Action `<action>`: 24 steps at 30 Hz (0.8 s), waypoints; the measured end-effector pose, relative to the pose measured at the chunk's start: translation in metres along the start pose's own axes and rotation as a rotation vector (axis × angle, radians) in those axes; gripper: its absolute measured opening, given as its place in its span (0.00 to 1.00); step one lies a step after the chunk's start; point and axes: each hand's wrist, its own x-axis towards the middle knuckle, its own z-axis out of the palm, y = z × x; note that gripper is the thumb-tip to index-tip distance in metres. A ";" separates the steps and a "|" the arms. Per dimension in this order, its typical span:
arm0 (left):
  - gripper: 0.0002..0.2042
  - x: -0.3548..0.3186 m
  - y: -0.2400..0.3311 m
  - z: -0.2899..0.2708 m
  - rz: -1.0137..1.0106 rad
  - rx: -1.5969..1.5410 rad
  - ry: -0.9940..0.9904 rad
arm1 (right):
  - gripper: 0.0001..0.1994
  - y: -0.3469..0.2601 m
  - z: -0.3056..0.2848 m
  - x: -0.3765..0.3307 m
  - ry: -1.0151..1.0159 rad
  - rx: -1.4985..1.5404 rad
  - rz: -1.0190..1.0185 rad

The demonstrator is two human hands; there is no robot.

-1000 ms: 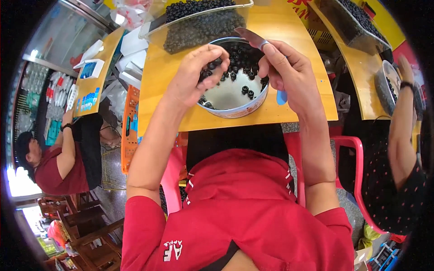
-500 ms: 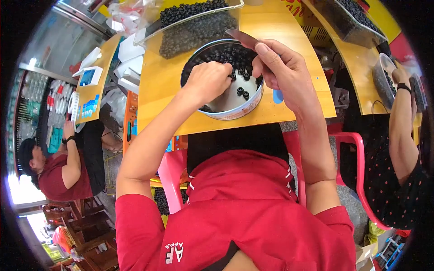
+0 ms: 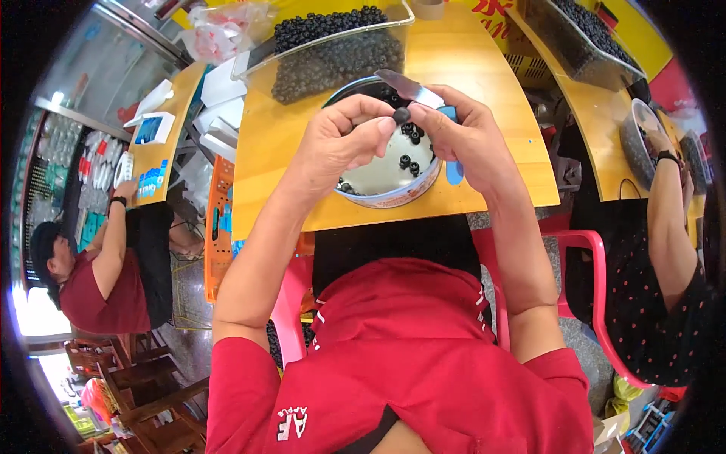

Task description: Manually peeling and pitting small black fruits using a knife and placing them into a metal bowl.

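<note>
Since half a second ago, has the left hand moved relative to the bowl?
Yes. The left hand has lifted out of the bowl and now pinches a dark berry above it, against the right hand holding the knife.

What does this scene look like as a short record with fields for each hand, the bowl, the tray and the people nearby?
left hand: pinches a small dark round fruit at the fingertips, above the bowl
right hand: holds a knife, blade pointing up-left, thumb by the fruit
bowl: white inside, a few dark fruits, on the yellow table
clear tray: heaped with dark fruits, behind the bowl
others: one person at left, another person at right
</note>
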 end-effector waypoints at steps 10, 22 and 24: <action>0.08 -0.004 -0.007 0.008 -0.007 -0.203 0.001 | 0.12 -0.003 0.000 -0.003 -0.175 0.394 0.082; 0.10 -0.002 -0.013 0.023 0.102 -0.244 0.061 | 0.10 -0.001 0.005 -0.003 -0.058 0.276 0.024; 0.11 -0.002 -0.014 0.023 0.121 -0.194 0.119 | 0.10 -0.002 0.005 -0.004 -0.060 0.276 0.023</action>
